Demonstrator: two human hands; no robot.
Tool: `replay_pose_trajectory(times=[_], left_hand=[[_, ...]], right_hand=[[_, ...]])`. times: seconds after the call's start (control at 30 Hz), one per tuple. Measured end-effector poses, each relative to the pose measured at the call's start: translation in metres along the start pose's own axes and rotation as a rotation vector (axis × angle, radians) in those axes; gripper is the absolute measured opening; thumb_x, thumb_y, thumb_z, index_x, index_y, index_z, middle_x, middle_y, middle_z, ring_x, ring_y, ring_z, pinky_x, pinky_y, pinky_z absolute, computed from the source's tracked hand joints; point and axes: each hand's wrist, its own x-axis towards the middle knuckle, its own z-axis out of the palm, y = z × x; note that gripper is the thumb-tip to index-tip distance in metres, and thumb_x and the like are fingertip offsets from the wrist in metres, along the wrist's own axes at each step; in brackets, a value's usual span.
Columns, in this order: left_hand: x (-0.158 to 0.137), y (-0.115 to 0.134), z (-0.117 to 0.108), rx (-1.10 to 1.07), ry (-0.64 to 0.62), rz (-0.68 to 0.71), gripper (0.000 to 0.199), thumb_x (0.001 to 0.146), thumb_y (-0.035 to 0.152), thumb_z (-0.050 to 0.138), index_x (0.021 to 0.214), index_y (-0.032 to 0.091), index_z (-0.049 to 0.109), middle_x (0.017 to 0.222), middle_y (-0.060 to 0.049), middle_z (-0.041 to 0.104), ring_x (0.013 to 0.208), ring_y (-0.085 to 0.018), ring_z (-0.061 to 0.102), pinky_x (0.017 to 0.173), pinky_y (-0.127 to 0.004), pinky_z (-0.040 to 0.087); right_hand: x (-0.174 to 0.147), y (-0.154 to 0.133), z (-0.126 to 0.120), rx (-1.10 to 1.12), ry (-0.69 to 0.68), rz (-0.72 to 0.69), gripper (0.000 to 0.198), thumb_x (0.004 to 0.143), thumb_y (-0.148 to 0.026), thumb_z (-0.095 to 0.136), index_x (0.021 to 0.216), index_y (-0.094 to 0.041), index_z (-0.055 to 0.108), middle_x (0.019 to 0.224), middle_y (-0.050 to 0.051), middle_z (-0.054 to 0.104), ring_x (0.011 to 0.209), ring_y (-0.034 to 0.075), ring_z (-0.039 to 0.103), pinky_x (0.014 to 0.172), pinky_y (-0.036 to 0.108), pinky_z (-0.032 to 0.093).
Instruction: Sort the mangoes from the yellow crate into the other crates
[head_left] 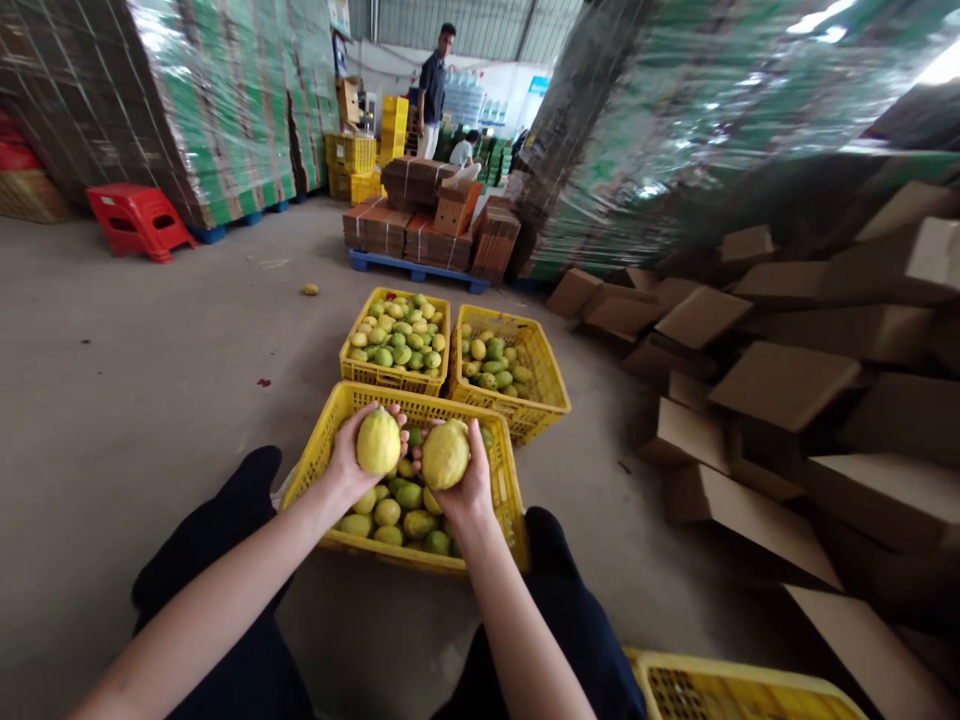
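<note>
My left hand (347,458) is wrapped round a yellow-green lemon (379,442), its nubbed end pointing up. A second, paler yellow lemon (445,456) with a bumpy skin rests in my right hand (475,488), fingers curled about it. Both fruits are held side by side, a small gap between them, above a yellow plastic crate (315,440). Inside that crate lie several green and yellow lemons (409,495), partly hidden by my hands and wrists. The crate stands on the floor between my knees.
Beyond it are a fuller yellow crate (394,379) and a partly filled one (551,365). Cardboard boxes (784,385) lie heaped at right. A red stool (139,220) and a loose fruit (310,289) are on the floor. A person (432,90) stands behind stacked cartons (375,228).
</note>
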Motion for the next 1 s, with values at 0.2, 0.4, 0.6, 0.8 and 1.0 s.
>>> replay_pose_trajectory(times=[0.2,0.4,0.6,0.8,1.0], left_hand=[[0.012,-0.012,-0.003,-0.061,-0.004,0.035,0.033,0.1,0.037,0.047,0.083,0.015,0.065,0.07,-0.003,0.07,0.056,-0.015,0.068,0.052,-0.026,0.058],[0.022,-0.02,0.001,-0.083,0.04,0.046,0.018,0.093,0.031,0.062,0.084,0.016,0.064,0.07,-0.001,0.07,0.055,-0.013,0.067,0.061,-0.026,0.06],[0.026,-0.025,0.008,-0.041,0.026,0.058,0.018,0.092,0.028,0.057,0.083,0.014,0.064,0.068,-0.003,0.068,0.058,-0.015,0.069,0.061,-0.027,0.061],[0.026,-0.026,0.01,-0.013,-0.023,0.098,0.023,0.09,0.032,0.054,0.088,0.013,0.068,0.07,-0.006,0.069,0.07,-0.02,0.072,0.067,-0.03,0.061],[0.028,-0.023,0.007,0.086,-0.047,0.172,0.03,0.086,0.033,0.051,0.087,0.012,0.072,0.069,-0.007,0.071,0.068,-0.021,0.072,0.066,-0.031,0.059]], right_hand=[[0.001,0.0,0.001,-0.007,0.037,0.005,0.037,0.083,-0.054,0.069,0.085,-0.017,0.067,0.073,0.004,0.073,0.063,0.02,0.07,0.056,0.033,0.06],[0.003,0.0,-0.002,-0.023,0.059,0.06,0.034,0.08,-0.051,0.073,0.084,-0.018,0.066,0.068,0.004,0.071,0.066,0.023,0.072,0.054,0.033,0.06],[0.001,-0.007,-0.005,-0.034,0.077,0.051,0.036,0.083,-0.055,0.067,0.082,-0.019,0.065,0.067,0.005,0.07,0.07,0.025,0.072,0.056,0.035,0.061],[-0.002,-0.009,0.003,-0.037,0.095,-0.003,0.034,0.082,-0.055,0.067,0.083,-0.021,0.065,0.07,0.004,0.07,0.073,0.024,0.072,0.057,0.035,0.061],[0.002,-0.002,-0.001,-0.072,0.12,-0.12,0.031,0.077,-0.05,0.069,0.086,-0.02,0.067,0.072,0.002,0.071,0.073,0.022,0.07,0.061,0.032,0.059]])
